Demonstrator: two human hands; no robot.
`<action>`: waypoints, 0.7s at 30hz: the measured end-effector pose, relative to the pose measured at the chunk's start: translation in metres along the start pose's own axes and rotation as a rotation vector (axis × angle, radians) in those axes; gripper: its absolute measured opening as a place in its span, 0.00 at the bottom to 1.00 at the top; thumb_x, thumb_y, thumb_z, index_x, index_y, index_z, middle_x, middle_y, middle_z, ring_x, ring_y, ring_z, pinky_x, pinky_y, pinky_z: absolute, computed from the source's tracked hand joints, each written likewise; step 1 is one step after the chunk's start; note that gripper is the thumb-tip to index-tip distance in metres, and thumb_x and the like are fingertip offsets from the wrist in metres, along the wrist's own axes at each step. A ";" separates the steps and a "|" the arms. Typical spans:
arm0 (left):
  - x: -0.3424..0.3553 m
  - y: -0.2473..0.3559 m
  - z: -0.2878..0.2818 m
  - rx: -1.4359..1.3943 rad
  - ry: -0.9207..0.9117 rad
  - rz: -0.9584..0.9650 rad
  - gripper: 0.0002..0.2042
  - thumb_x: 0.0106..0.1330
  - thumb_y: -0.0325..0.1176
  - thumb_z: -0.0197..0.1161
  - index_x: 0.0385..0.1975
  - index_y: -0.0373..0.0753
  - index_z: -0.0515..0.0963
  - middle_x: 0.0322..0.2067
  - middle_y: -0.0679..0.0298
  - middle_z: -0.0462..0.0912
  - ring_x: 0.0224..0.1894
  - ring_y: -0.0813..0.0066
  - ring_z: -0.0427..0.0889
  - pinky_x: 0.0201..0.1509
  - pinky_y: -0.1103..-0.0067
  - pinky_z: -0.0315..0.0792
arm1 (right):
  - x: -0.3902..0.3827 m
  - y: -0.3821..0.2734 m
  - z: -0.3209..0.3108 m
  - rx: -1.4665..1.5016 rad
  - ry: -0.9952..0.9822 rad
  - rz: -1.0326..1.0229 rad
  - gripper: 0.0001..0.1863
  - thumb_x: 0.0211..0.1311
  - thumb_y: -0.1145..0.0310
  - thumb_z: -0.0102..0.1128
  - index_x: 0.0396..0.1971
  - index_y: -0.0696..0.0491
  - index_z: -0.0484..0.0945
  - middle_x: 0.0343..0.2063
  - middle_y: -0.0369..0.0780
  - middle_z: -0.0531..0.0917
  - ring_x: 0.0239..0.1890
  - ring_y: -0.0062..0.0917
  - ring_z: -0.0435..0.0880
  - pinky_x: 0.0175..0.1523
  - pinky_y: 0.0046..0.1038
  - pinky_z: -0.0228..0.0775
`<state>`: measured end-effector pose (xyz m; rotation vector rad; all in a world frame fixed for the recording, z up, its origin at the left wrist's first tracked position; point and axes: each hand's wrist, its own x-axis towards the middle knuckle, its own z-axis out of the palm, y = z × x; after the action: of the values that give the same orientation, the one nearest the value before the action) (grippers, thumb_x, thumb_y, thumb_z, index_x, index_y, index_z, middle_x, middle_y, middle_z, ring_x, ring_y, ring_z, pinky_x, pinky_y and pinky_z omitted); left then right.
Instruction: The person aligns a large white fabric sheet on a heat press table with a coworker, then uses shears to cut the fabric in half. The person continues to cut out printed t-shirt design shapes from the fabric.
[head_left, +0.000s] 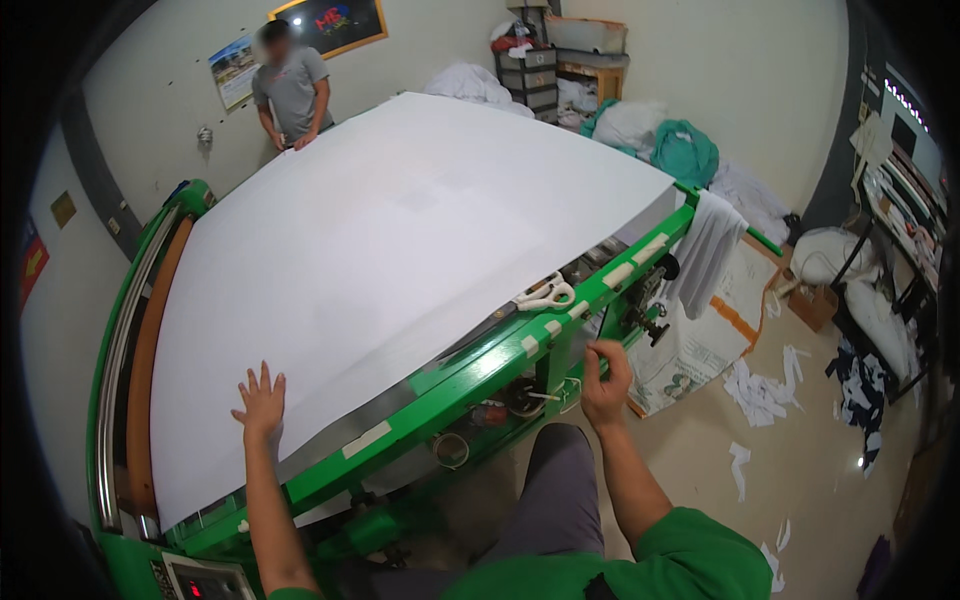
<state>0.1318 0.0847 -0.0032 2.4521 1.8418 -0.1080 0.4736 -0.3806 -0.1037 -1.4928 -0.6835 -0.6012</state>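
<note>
Machine frame (445,398), green, a long rail along its near side. White sheet (400,230), broad, mostly flat, spread over the frame. Co-worker (293,95), grey shirt, standing at the sheet's far edge. Left hand (262,403), fingers splayed, grasping nothing, palm down at the sheet's near margin. Right hand (606,385), fingers curled, just beside the rail; whether it grips anything cannot be told. Tape patches (367,440), cream, on the rail. Step, as judged: steadying or smoothing the sheet; next move calls for light, even pressure without creasing.
</note>
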 end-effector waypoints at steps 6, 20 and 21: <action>-0.012 0.010 -0.001 -0.057 0.023 0.081 0.41 0.76 0.73 0.37 0.85 0.61 0.47 0.86 0.60 0.40 0.86 0.43 0.36 0.77 0.27 0.32 | 0.159 -0.010 0.039 -0.467 -0.979 -0.346 0.16 0.64 0.80 0.58 0.50 0.53 0.84 0.47 0.47 0.86 0.52 0.46 0.85 0.59 0.44 0.77; -0.047 -0.019 -0.005 -0.115 -0.048 0.386 0.37 0.79 0.68 0.38 0.84 0.62 0.49 0.85 0.56 0.39 0.85 0.38 0.34 0.67 0.17 0.28 | 0.190 -0.081 0.045 -0.642 -1.846 -0.235 0.41 0.63 0.64 0.72 0.75 0.48 0.65 0.52 0.50 0.84 0.53 0.47 0.85 0.56 0.45 0.80; -0.048 -0.019 -0.003 -0.130 -0.068 0.385 0.37 0.79 0.67 0.38 0.84 0.62 0.49 0.85 0.56 0.39 0.85 0.38 0.34 0.67 0.17 0.28 | 0.182 -0.108 0.043 -0.628 -1.888 -0.042 0.43 0.61 0.65 0.73 0.76 0.48 0.64 0.51 0.52 0.84 0.51 0.49 0.86 0.54 0.45 0.80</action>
<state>0.0999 0.0445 0.0042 2.6178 1.2764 -0.0454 0.5170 -0.3279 0.1017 -2.4006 -2.0213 0.9419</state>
